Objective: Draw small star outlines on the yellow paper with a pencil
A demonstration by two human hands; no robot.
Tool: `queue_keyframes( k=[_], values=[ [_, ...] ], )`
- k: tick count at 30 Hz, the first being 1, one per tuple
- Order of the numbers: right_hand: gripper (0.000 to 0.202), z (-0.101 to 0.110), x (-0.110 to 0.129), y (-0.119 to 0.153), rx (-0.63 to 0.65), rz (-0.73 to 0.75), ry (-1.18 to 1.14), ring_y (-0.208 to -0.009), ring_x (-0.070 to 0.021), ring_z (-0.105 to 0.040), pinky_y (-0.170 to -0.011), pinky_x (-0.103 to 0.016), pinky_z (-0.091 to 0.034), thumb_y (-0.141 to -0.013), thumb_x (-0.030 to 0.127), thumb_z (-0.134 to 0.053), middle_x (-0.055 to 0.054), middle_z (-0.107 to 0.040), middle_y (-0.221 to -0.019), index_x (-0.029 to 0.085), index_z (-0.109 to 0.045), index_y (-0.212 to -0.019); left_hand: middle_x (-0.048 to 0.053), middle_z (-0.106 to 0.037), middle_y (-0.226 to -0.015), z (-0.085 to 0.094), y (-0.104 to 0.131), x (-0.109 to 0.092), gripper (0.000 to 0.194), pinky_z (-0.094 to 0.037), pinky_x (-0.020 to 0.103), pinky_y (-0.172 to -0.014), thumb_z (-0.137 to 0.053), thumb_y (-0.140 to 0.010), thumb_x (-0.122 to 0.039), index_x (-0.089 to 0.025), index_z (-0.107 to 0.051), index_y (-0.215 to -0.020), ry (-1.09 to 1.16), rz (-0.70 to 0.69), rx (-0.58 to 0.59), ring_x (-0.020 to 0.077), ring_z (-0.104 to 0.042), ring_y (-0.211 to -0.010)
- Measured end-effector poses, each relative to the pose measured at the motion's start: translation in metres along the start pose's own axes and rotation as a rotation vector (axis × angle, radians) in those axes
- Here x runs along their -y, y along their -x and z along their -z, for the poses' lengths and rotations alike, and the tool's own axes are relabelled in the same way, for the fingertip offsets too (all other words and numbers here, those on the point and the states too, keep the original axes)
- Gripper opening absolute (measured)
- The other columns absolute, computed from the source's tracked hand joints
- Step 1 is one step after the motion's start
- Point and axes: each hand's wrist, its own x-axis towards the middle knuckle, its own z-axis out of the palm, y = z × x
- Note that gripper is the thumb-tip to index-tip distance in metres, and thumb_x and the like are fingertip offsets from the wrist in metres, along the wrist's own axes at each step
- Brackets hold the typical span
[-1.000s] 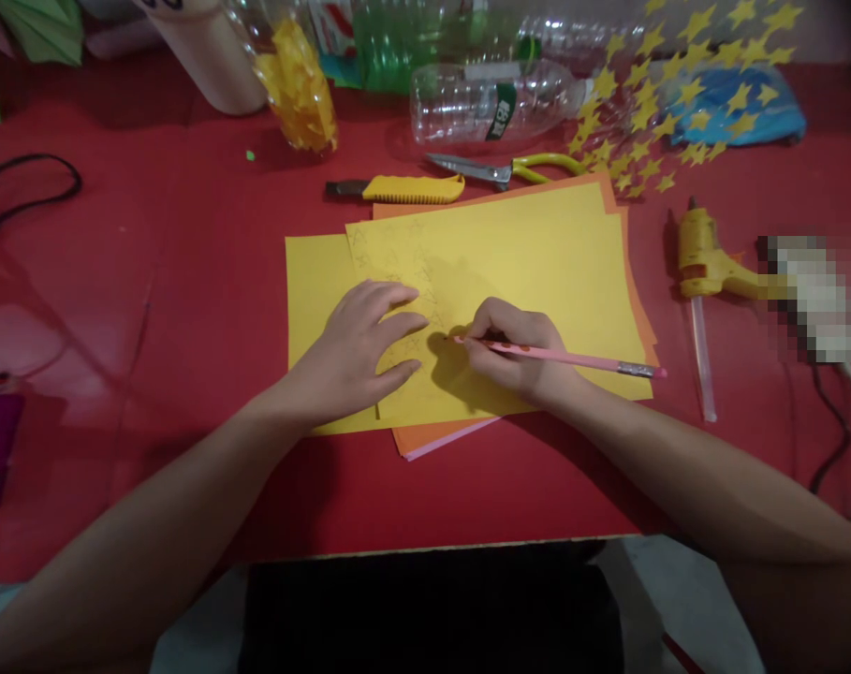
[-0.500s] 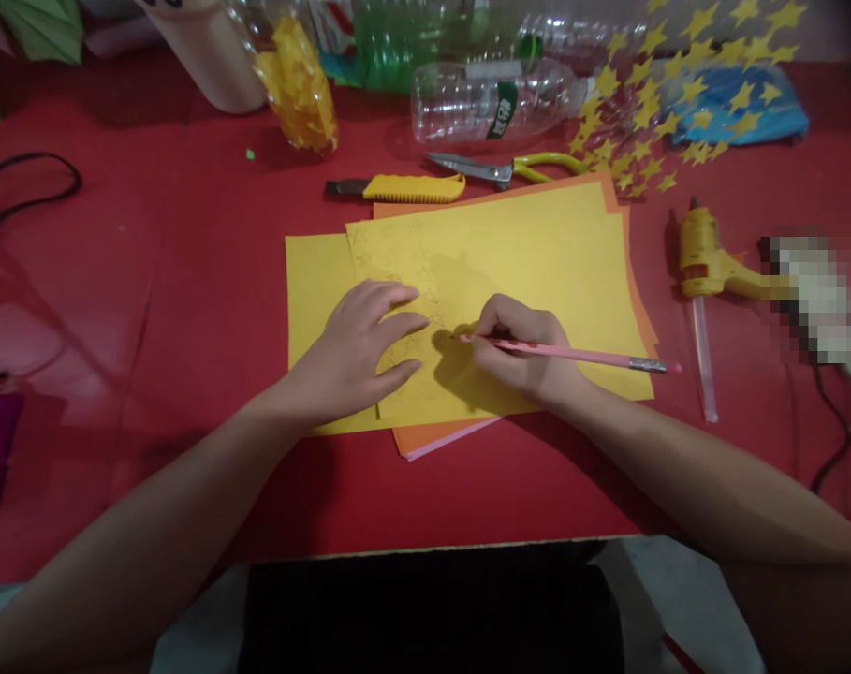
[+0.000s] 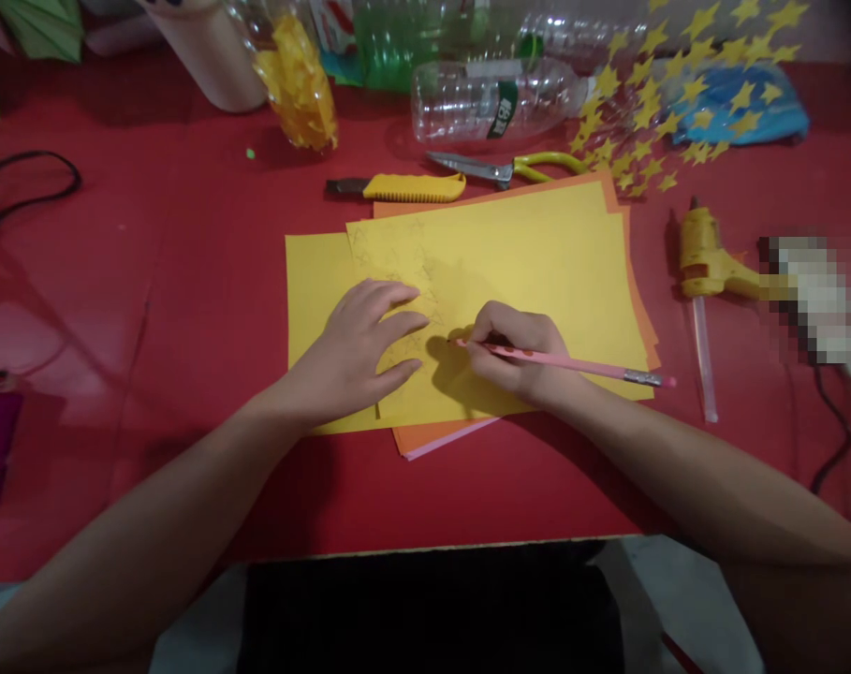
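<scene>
A little back from the front edge of the red worktop [image 3: 207,309], near its middle, lies the top yellow sheet [image 3: 537,253] on other coloured papers [image 3: 415,437]. Over its left part is the left hand [image 3: 355,351], with fingers open and softly bent; for a steady line they should press the sheet flat without rubbing the small pencilled stars [image 3: 435,318] beside them. Behind the sheet, farther from the front edge, lie the cutter [image 3: 415,189] and then the scissors [image 3: 471,168], well out of the wrists' way. The right hand [image 3: 520,351] has thumb and fingers closed around the pink pencil [image 3: 572,362], close to its point, which gives fine control. Shadow covers this place, so I cannot say surely whether the point touches the paper. I judge that light pressure and even spacing between the outlines serve best. Toward the worktop's right side, the glue gun [image 3: 698,253] has its stick near the pencil's eraser, so wide swings are better avoided.
</scene>
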Motion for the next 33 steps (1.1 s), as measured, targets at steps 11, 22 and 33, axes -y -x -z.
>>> queue_keyframes(
  k=[11,22,33],
  values=[
    [0.013,-0.0008,0.0013,0.0008,0.079,0.032,0.073,-0.051,-0.0069,-0.036,-0.050,-0.022,-0.029,-0.078,0.022,-0.050,0.006,-0.043,-0.058,0.021,-0.046,-0.067,0.014,-0.051,-0.134,0.0023,-0.0007,-0.0014,0.028,-0.037,0.052,-0.108,-0.051,-0.094,-0.036,-0.021,-0.055,-0.117,-0.004,0.025,0.032,0.0304,-0.045,-0.127],
    [0.015,0.0008,0.0013,-0.0020,0.175,0.085,0.115,-0.052,-0.0095,-0.038,-0.052,-0.024,-0.030,-0.081,0.023,-0.050,0.004,-0.045,-0.059,0.022,-0.045,-0.066,0.014,-0.052,-0.133,0.0030,-0.0013,-0.0033,0.027,-0.035,0.054,-0.109,-0.049,-0.095,-0.036,-0.022,-0.056,-0.116,0.035,0.051,0.032,0.0307,-0.045,-0.127],
    [0.013,-0.0006,-0.0021,-0.0008,0.127,0.053,0.002,-0.052,-0.0073,-0.039,-0.050,-0.022,-0.030,-0.080,0.023,-0.052,0.006,-0.046,-0.059,0.021,-0.047,-0.068,0.015,-0.051,-0.134,0.0019,-0.0003,-0.0011,0.029,-0.036,0.053,-0.109,-0.050,-0.094,-0.036,-0.020,-0.056,-0.117,0.005,0.020,0.022,0.0310,-0.045,-0.127]
  ],
)
